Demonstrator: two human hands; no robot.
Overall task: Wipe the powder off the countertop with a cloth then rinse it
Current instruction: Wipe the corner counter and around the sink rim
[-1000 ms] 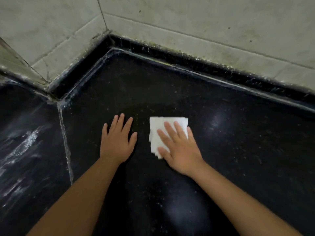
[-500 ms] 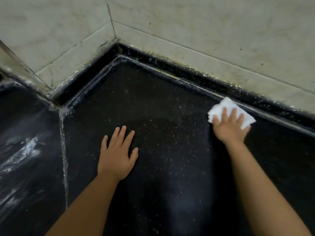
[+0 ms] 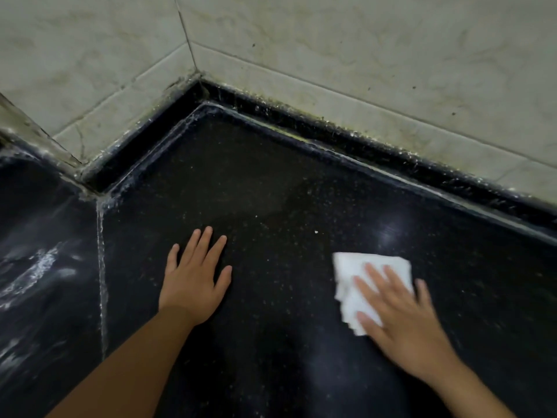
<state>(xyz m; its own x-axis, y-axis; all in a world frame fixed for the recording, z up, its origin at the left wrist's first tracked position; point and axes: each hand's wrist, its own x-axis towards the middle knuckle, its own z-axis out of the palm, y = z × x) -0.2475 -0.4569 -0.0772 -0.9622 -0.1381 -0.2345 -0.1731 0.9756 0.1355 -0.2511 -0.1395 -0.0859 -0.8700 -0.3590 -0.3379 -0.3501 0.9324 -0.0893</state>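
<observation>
A folded white cloth (image 3: 361, 270) lies flat on the black speckled countertop (image 3: 286, 206). My right hand (image 3: 401, 321) presses down on the cloth with straight, spread fingers and covers its near right part. My left hand (image 3: 196, 282) rests flat on the countertop to the left of the cloth, fingers spread, holding nothing. Fine pale specks of powder are scattered over the stone between and beyond the hands, with one larger white crumb (image 3: 316, 232) beyond the cloth.
Pale tiled walls (image 3: 331, 55) meet in a corner at the back, with a raised black stone edge (image 3: 361, 140) along their base. A grouted seam (image 3: 102, 267) splits the counter; the left slab (image 3: 39, 267) shows white smears.
My right hand has dragged the cloth from the back edge by the wall toward me. My left hand has stayed flat in the same place.
</observation>
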